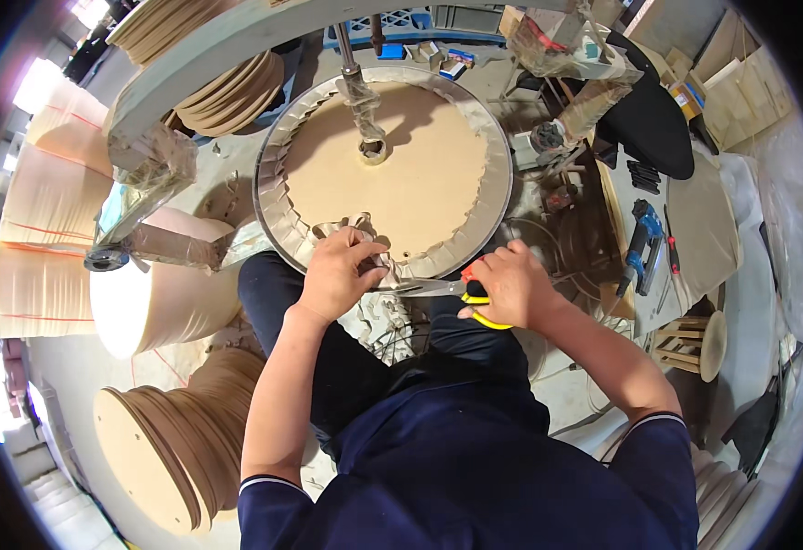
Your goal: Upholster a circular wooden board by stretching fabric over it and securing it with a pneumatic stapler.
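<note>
In front of me a round tan board (328, 137) lies in a ring of pleated beige fabric (277, 197), with a thin rim around it. Bunched at the near edge is a loose strip of the fabric (355, 220), pinched between the fingers of my left hand (332, 273). My right hand (513, 286) grips a pair of scissors (438, 289) with yellow, red and black handles. The blades point left along the near rim, toward the fabric by my left fingers; their tips are partly hidden there. A metal rod (351, 69) with a wrapped end comes down onto the board's middle.
Wrapped machine arms (167, 238) stand left and right of the disc. Stacked round boards (158, 440) and foam rolls (53, 183) are at the left. On the right-hand table lie a blue power tool (642, 243) and a red-handled screwdriver (672, 252). Fabric scraps (378, 321) lie below.
</note>
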Demonstrator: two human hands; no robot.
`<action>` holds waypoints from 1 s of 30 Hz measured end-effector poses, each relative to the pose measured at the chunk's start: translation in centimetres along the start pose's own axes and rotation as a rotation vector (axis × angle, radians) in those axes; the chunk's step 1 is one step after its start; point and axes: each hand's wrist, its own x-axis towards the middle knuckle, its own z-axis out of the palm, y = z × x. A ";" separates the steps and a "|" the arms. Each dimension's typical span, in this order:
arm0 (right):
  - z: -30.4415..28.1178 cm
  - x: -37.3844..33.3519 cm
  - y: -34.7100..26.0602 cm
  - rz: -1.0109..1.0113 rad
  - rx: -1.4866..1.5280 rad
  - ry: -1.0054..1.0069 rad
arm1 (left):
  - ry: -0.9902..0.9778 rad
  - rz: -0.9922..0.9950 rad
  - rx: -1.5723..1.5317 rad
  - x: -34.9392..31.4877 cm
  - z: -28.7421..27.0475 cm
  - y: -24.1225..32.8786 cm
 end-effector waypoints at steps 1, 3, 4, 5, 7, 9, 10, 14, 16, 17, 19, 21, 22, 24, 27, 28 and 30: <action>-0.4 -0.1 0.3 0.039 0.034 -0.006 | -0.007 0.007 -0.002 0.1 0.1 -0.2; -0.4 -0.3 1.4 0.072 0.013 -0.005 | -0.013 0.015 -0.005 0.4 0.5 -0.3; -0.5 -0.3 1.9 0.105 -0.007 -0.001 | 0.005 -0.017 -0.028 0.5 0.8 -0.4; -0.5 0.0 2.3 0.115 -0.010 -0.018 | 0.022 -0.049 -0.049 0.6 0.9 -0.3; -0.2 0.5 2.8 0.087 -0.024 0.022 | 0.022 -0.061 -0.078 0.7 1.0 -0.1; -0.3 1.2 2.7 0.032 -0.041 0.069 | 0.021 -0.072 -0.105 0.6 1.0 -0.1; -0.2 1.3 2.7 0.033 -0.037 0.070 | 0.053 -0.119 -0.185 0.5 1.2 -0.2; 0.2 1.4 3.1 0.032 -0.035 0.060 | 0.223 -0.453 -0.428 0.7 0.9 0.2; 0.1 1.4 3.1 0.052 -0.048 0.061 | 0.224 -0.503 -0.552 0.2 1.1 -1.2; -0.2 1.4 3.0 0.058 -0.027 0.038 | 0.224 -0.527 -0.636 0.2 1.0 -1.2; -0.1 1.6 2.6 0.067 -0.005 0.012 | 0.236 -0.539 -0.760 0.2 1.4 -1.0; 0.4 2.4 2.3 0.023 -0.040 0.013 | 0.201 -0.473 -0.738 0.9 1.1 0.1; 0.5 2.7 2.1 0.024 -0.038 0.013 | 0.169 -0.408 -0.714 1.2 0.9 0.6; 0.9 3.5 1.5 -0.019 -0.070 -0.017 | 0.160 -0.413 -0.609 2.2 -0.6 2.5; 1.6 4.2 0.8 0.004 -0.073 -0.077 | 0.044 -0.290 -0.397 3.1 -1.4 3.4; 1.9 4.3 0.8 0.003 -0.071 -0.076 | 0.043 -0.292 -0.395 3.3 -1.6 3.9; 2.5 4.3 1.3 -0.023 -0.148 -0.121 | 0.022 -0.328 -0.415 3.9 -2.3 4.8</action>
